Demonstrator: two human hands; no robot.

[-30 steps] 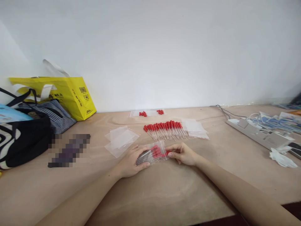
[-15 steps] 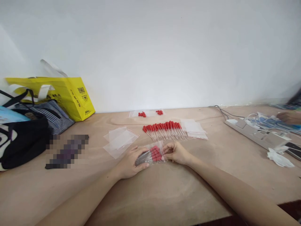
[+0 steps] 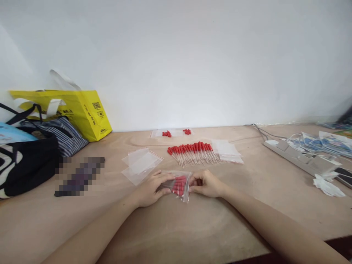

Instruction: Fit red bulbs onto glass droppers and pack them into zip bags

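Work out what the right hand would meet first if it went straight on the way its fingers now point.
The clear bag first: its right edge lies at the fingertips of the right hand, though exact contact is hard to judge. The left hand sits farther along.

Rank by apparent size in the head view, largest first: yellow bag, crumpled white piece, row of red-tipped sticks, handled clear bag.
1. Yellow bag
2. Row of red-tipped sticks and handled clear bag: too close to rank; left hand hides part of the bag
3. Crumpled white piece
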